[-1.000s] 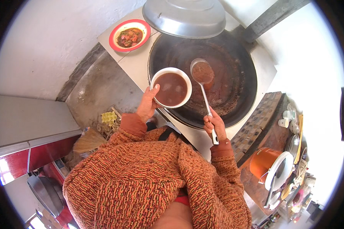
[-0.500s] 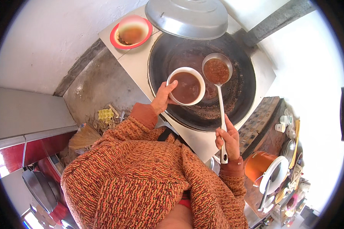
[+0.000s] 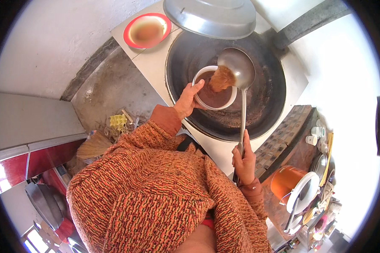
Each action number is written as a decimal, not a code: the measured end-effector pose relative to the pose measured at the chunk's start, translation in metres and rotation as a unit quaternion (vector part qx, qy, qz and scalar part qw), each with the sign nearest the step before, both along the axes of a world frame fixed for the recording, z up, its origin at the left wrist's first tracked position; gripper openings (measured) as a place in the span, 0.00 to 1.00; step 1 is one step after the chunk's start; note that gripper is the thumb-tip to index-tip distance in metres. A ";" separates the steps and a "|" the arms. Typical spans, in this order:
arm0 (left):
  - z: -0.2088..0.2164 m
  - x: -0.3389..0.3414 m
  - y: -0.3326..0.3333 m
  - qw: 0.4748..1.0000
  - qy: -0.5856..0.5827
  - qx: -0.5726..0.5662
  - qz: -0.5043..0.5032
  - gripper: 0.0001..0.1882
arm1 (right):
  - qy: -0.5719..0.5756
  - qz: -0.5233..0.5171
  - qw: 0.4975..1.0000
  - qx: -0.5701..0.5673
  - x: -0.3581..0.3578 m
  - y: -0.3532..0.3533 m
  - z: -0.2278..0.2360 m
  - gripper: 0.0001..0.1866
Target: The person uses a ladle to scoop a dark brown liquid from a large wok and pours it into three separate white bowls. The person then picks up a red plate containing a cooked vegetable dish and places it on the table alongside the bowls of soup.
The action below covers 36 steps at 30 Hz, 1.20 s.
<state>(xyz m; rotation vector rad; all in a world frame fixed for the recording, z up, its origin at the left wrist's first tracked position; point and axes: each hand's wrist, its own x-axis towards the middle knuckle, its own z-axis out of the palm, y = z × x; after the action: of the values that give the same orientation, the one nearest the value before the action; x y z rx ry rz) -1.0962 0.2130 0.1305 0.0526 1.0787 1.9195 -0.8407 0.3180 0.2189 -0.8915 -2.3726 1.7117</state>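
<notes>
The left hand clamps a white bowl at upper centre, above a dark wok; the right hand, wrapped around a ladle, tips in brown liquid — bowl partly filled, pour unfinished, wok's remaining contents unclear.

Shiny metal ladle, rough knitted sweater
</notes>
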 end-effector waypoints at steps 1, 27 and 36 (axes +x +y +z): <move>0.002 -0.001 -0.001 1.000 -0.001 0.009 -0.007 0.32 | 0.004 0.023 0.997 0.074 0.002 0.000 -0.005 0.34; 0.002 -0.009 -0.065 0.997 0.018 -0.028 0.074 0.32 | -0.240 -0.009 0.930 0.278 -0.101 0.093 -0.214 0.31; 0.010 -0.010 -0.066 0.995 0.022 -0.028 0.094 0.33 | -0.019 -0.131 0.847 -0.515 -0.106 0.086 -0.201 0.35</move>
<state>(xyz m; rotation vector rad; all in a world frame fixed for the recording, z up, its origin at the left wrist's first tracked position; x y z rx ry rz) -1.1064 0.1470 0.1410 -0.0385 1.2020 2.0623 -0.9470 0.4041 0.0179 -1.2397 -1.0772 2.8086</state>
